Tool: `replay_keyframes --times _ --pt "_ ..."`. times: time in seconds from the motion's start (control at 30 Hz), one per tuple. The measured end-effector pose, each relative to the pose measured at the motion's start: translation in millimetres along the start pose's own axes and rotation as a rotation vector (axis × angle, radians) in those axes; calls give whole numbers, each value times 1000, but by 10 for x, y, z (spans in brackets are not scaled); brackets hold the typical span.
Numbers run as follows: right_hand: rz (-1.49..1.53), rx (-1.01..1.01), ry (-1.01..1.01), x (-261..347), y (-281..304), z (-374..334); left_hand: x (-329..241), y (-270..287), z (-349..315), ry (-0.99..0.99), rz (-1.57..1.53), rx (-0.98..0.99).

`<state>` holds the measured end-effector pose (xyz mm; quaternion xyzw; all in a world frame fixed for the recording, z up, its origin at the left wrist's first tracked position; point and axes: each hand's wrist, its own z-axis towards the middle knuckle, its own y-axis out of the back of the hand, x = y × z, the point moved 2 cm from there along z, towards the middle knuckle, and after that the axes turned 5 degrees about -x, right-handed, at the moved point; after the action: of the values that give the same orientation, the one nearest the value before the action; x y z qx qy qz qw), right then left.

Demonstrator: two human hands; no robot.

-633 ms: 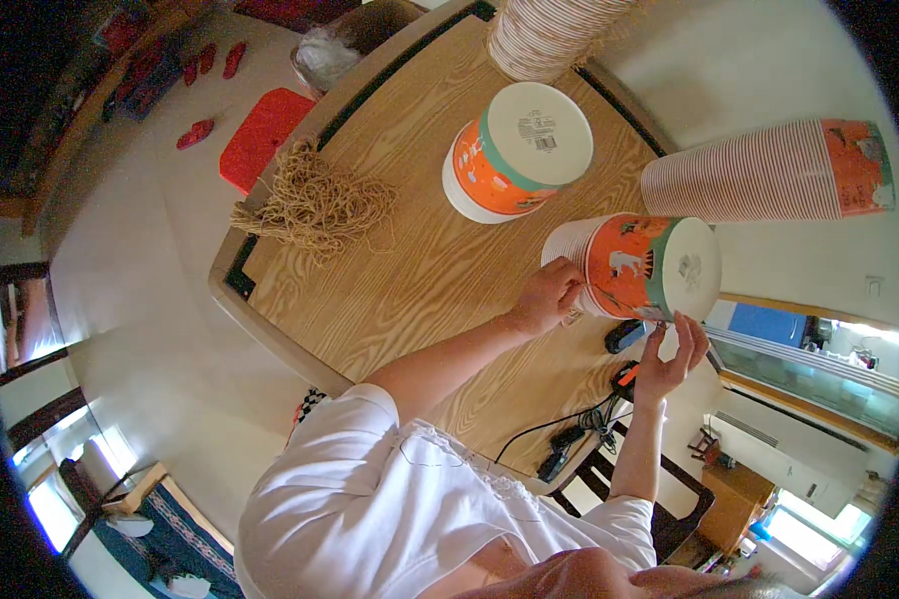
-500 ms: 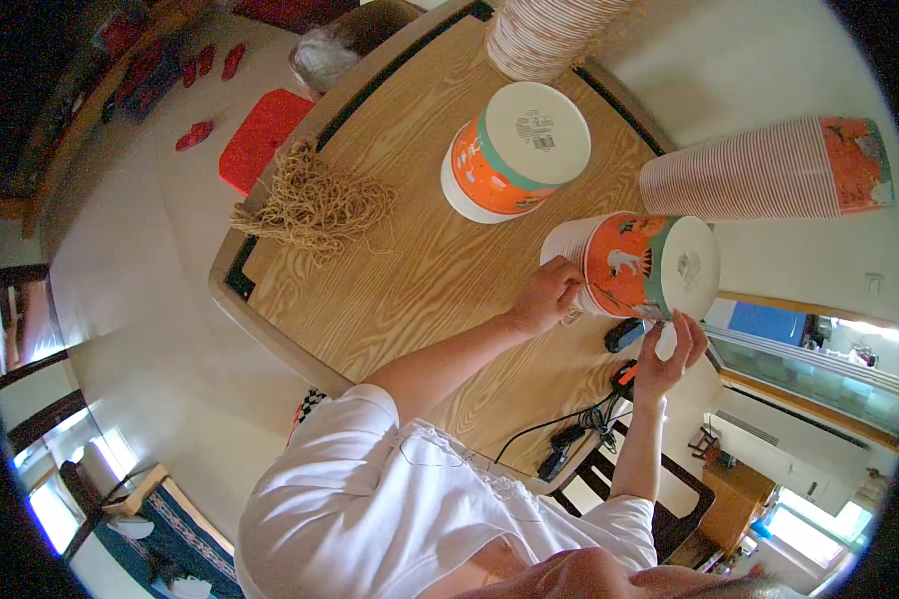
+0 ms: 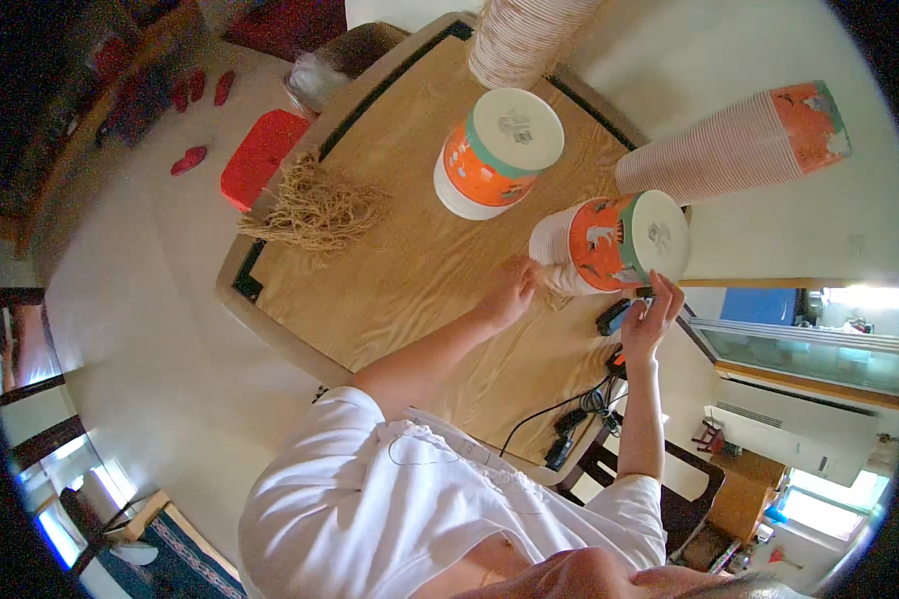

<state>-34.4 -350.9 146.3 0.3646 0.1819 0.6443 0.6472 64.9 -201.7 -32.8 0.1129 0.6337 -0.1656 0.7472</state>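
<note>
A short stack of nested paper buckets (image 3: 601, 246), orange and green with white rims, lies tilted on the table with its pale base toward the right. My left hand (image 3: 509, 292) is beside its rim end, blurred, fingers drawn together on tan twine (image 3: 559, 284) at the bucket's side. At the base's near edge, my right hand (image 3: 650, 317) has its fingertips against the bucket, fingers apart and thumb off to the side. Another upside-down bucket stack (image 3: 471, 165) stands farther left, and a loose twine heap (image 3: 320, 208) lies near the table's left edge.
Tall nested bucket stacks stand at the table's far end (image 3: 529, 40) and right side (image 3: 714, 155). Black cables and adapters (image 3: 574, 424) lie at the near right of the wooden table (image 3: 370, 309). A dark chair (image 3: 684, 489) is at the right and a red stool (image 3: 260, 158) beyond the table.
My left hand has drawn away from the bucket's rim, to the left, and twine shows between them. My right hand stays by the base. The view has shifted slightly.
</note>
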Motion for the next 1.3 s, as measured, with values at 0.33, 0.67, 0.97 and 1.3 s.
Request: replay_keyframes --times 0.33,0.67,0.97,1.3 --pt "-98 -94 -36 304 18 206 398 1885 -1016 -65 461 3" --pt "-52 -56 172 1247 -948 910 -149 3311 -1206 76 659 -189" --pt "109 343 213 1326 -1820 1201 86 2888 -492 138 523 -141" --pt "175 261 89 1558 -1698 1202 -70 1849 1067 364 222 100"
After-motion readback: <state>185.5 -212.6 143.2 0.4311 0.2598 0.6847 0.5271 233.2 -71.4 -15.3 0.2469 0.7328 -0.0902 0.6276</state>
